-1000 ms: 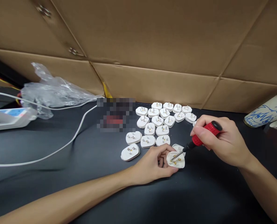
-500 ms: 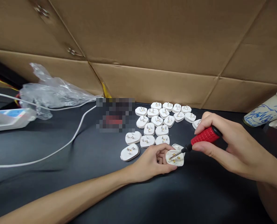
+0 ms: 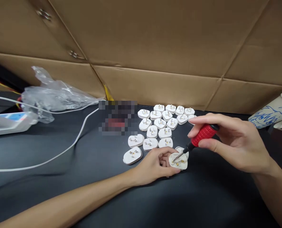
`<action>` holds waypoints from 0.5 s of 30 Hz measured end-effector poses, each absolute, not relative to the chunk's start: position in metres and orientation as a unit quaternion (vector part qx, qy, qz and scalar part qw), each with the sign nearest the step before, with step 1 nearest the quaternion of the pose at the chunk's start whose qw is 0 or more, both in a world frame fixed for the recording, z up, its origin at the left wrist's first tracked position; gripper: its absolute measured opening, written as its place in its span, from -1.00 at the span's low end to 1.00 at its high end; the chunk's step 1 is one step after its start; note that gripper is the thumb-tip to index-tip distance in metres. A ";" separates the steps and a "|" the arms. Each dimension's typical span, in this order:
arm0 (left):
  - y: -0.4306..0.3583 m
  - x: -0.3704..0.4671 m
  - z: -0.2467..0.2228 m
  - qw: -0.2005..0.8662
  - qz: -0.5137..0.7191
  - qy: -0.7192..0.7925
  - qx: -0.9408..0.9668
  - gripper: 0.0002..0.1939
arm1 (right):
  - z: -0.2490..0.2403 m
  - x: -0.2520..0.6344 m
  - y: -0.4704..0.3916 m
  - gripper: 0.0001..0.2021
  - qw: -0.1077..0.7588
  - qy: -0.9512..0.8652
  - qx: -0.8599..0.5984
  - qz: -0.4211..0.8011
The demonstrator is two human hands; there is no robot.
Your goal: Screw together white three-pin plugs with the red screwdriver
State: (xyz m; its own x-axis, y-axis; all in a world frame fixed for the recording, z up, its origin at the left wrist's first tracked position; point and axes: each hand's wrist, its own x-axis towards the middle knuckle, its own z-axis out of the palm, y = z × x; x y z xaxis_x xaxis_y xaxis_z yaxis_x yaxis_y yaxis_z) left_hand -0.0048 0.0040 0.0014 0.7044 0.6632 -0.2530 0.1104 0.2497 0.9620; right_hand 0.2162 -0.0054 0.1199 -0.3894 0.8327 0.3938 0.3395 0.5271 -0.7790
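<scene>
My left hand [image 3: 158, 163] grips an opened white plug [image 3: 181, 165], its inner side with brass screw terminals turned up. Behind it shows a second white plug part [image 3: 185, 153], partly hidden; whether the two are joined I cannot tell. In my right hand [image 3: 231, 142] is a screwdriver [image 3: 204, 134] with a red and black handle, pinched between thumb and fingers. Its metal tip rests at the left brass terminal of the plug. Beyond my left hand lie several white three-pin plugs [image 3: 150, 144], pins up, in loose rows on the black table.
A cardboard wall [image 3: 155, 38] stands along the table's back. On the left are a clear plastic bag [image 3: 57, 95], a white cable [image 3: 79, 136] and a white power strip [image 3: 15, 122]. A blurred dark item [image 3: 118, 117] sits mid-left. At the right edge leans a patterned cup [image 3: 271, 109].
The fingers of my right hand have shifted on the handle and stretched further forward, and the screwdriver stands slightly steeper. My left hand and the plug have hardly moved.
</scene>
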 end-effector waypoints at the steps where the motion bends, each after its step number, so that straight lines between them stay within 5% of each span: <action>1: 0.004 -0.005 0.001 0.717 0.194 0.337 0.579 -0.66 | 0.120 0.217 -0.005 -0.63 0.394 -0.779 -0.369 0.318; 9: 0.003 -0.005 -0.001 0.697 0.202 0.336 0.601 -0.67 | 0.116 0.209 -0.004 -0.53 0.416 -0.761 -0.438 0.238; 15: 0.006 -0.005 0.004 0.707 0.182 0.327 0.600 -0.69 | 0.114 0.215 -0.006 -0.54 0.448 -0.745 -0.361 0.338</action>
State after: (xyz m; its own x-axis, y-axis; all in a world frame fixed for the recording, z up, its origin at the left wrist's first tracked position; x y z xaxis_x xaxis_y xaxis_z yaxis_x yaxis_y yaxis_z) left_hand -0.0048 0.0056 0.0045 0.7203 0.6499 -0.2427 0.1343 0.2127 0.9679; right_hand 0.2152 -0.0059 0.1143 -0.3382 0.8403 0.4237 0.2352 0.5115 -0.8265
